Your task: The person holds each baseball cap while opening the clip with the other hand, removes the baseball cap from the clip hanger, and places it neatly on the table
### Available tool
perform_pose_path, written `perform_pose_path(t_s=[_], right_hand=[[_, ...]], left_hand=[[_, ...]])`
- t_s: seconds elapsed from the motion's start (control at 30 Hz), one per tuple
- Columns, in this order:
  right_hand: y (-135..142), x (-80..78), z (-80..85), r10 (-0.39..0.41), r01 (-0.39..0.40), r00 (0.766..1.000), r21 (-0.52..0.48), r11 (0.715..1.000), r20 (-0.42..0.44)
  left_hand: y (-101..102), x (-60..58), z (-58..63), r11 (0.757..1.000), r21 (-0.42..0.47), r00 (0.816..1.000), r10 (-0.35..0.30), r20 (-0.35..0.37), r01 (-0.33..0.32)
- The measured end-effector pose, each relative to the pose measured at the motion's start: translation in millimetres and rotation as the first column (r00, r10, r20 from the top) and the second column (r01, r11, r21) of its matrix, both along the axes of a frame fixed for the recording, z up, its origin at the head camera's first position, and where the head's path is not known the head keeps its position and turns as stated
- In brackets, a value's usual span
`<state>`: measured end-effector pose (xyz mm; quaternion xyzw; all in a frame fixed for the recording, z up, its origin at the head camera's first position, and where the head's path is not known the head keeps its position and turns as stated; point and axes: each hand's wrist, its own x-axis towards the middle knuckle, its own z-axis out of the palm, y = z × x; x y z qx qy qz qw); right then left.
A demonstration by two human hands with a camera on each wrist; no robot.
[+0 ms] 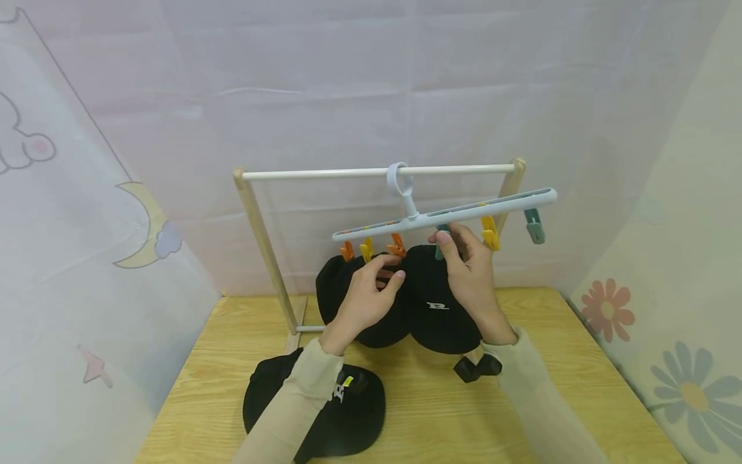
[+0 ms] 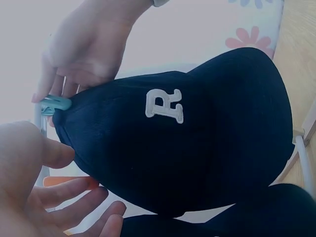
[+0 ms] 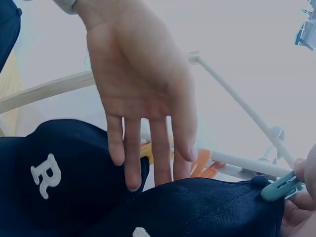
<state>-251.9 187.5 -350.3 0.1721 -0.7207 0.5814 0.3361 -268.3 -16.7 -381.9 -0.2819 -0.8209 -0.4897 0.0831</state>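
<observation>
**Black cap at a teal clip beneath a tilted hanger**

The right hand (image 1: 468,267) pinches a teal plastic clip (image 1: 439,251) between thumb and fingers, at the crown of a black fabric cap with a white letter R (image 1: 429,328). The left hand (image 1: 366,290) is loosely spread beside an orange plastic clip (image 1: 397,246), its fingers near the same cap's crown; whether they touch it cannot be told. A second black fabric cap (image 1: 382,325) hangs alongside on the left, its side meeting the first.

The pale blue plastic hanger (image 1: 426,222) loops by its ring over the white rod (image 1: 319,174) of a stand with light wooden uprights (image 1: 261,245). Its right end is raised and extends beyond the right upright. Along that half, a yellow plastic clip (image 1: 491,233) and a dark green plastic clip (image 1: 534,227) hang well apart, with open room around the latter. The left half's clips are more closely spaced.

A third black fabric cap (image 1: 356,415) lies on the yellow wood-grain surface (image 1: 417,412), near its left edge and partly under the left sleeve (image 1: 295,399); a gap separates it from the hanging pair, while wider room extends to its right
</observation>
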Motion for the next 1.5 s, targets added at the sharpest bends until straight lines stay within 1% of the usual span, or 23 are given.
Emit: perform_pose_path(t_s=[0.17,0.4,0.53,0.63,0.73,0.87,0.97,1.07,1.2,1.3,1.5], right_hand=[[1,1.7,2.7,0.025,-0.025,0.999,0.002,1.000,0.024],[4,4.3,6.9,0.051,-0.050,0.997,-0.007,0.999,0.055],[5,5.8,9.5,0.073,-0.073,0.995,-0.016,0.997,0.067],[5,6.4,10.5,0.085,-0.084,0.993,-0.023,0.996,0.076],[6,5.7,10.9,0.092,-0.090,0.993,-0.032,0.995,0.080],[7,3.5,10.6,0.103,-0.099,0.992,-0.052,0.994,0.077],[8,2.8,10.2,0.109,-0.104,0.991,-0.065,0.992,0.080],[9,2.3,9.8,0.113,-0.106,0.990,-0.074,0.992,0.090],[11,2.6,9.7,0.123,-0.114,0.986,-0.084,0.990,0.114],[12,3.1,9.6,0.134,-0.123,0.982,-0.090,0.988,0.130],[11,3.8,9.2,0.160,-0.141,0.976,-0.127,0.982,0.147]], left_hand=[[2,-0.1,-0.8,1.000,0.012,1.000,-0.008,0.018,0.008],[6,-2.8,-6.3,1.000,0.026,0.998,-0.008,0.060,0.007],[7,-4.6,-6.8,0.999,0.037,0.998,-0.009,0.056,0.006],[7,-6.0,-6.1,0.999,0.043,0.998,-0.021,0.056,0.018],[8,-6.5,-6.1,0.998,0.050,0.997,-0.029,0.071,0.025],[8,-5.7,-7.6,0.998,0.060,0.996,-0.011,0.087,0.006],[7,-4.4,-8.1,0.998,0.065,0.997,-0.001,0.074,-0.004],[6,-4.0,-7.9,0.997,0.081,0.999,-0.010,0.043,0.007],[8,-3.7,-7.4,0.991,0.124,0.998,-0.060,0.010,0.058],[11,-1.9,-4.8,0.985,0.148,0.996,-0.092,0.005,0.091],[19,1.2,2.2,0.983,0.156,0.995,-0.101,-0.002,0.100]])
